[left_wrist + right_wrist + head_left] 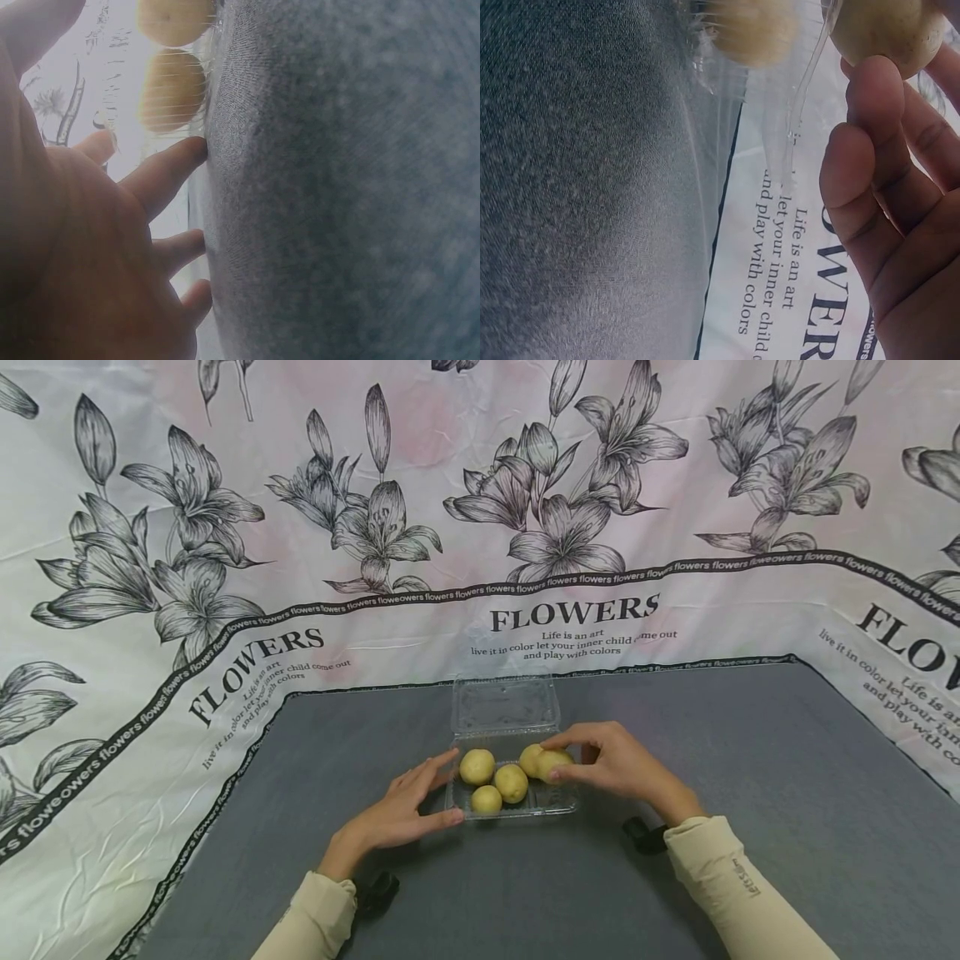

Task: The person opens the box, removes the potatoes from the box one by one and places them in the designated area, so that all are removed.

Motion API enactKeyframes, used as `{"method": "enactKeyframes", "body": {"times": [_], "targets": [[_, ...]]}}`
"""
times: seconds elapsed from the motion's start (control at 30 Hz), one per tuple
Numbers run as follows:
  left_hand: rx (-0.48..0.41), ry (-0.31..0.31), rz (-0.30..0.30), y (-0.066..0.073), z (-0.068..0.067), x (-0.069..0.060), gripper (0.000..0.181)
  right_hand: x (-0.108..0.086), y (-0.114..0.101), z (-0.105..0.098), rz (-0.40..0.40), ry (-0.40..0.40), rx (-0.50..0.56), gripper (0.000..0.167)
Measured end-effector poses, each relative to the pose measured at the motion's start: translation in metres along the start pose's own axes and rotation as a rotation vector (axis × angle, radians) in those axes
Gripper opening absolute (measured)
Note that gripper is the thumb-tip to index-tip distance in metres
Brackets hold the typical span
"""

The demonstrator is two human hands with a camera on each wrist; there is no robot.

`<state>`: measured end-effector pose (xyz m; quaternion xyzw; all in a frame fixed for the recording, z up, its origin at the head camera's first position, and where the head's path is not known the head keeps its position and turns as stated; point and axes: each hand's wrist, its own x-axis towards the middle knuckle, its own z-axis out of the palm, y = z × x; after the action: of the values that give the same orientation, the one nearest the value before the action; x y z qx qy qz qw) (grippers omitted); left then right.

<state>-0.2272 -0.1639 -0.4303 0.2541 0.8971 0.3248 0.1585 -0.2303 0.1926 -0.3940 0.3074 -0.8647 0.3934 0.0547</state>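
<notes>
A clear plastic clamshell box [547,811] lies on the table in the head view, its lid [506,706] raised at the back. Several yellow potatoes sit inside, among them a larger one [476,767] at the left and a small one [486,799] in front. My right hand [626,766] pinches a potato [553,767] between thumb and fingers at the box's right end. In the right wrist view that potato [889,34] is up by the box wall. My left hand [397,812] has its fingers spread along the left side of the box, fingertips at the wall.
A grey cloth [495,893] covers the table. Behind it and at both sides hangs a white curtain [420,643] with printed lilies and lettering. Dark straps with small black devices [378,892] are at both wrists.
</notes>
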Motion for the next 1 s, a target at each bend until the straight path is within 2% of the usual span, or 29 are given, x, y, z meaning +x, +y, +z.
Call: {"method": "enactKeyframes", "body": {"times": [0.17, 0.77, 1.0], "targets": [[0.001, 0.001, 0.005, -0.001, 0.0, 0.0, 0.089, 0.0, 0.002, -0.001, -0.019, 0.023, 0.019, 0.037], [0.003, 0.006, 0.011, 0.0, 0.0, -0.001, 0.088, -0.005, 0.009, -0.016, 0.022, 0.061, 0.006, 0.035], [0.006, 0.007, 0.01, 0.0, 0.0, -0.001, 0.088, -0.007, 0.011, -0.025, 0.081, 0.096, -0.003, 0.036]]}}
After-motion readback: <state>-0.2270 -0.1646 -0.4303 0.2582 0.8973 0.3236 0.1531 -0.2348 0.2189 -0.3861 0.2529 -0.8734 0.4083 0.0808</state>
